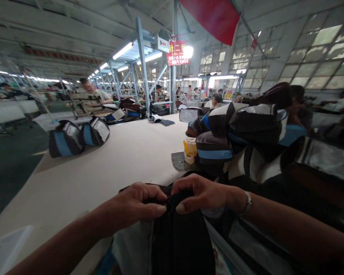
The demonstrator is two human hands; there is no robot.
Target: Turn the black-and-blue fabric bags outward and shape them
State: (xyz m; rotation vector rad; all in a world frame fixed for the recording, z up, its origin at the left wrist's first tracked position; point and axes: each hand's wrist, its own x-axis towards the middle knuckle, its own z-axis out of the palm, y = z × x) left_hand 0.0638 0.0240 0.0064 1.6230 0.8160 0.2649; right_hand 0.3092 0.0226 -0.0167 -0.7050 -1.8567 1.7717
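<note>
Closely, the left hand (134, 204) and right hand (200, 193) pinch the top edge of a dark fabric panel (180, 236) above the near edge of a cream table (88, 168). Even pressure keeps its layers aligned.

Room over cream table (83, 183) beside left hand (134, 204); stacked fabric bags (240, 133) block ahead of right hand (202, 194).

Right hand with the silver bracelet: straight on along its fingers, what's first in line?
The right hand already pinches black fabric at its fingertips, so that comes first; the left hand sits right behind it, though depth is unclear.
</note>
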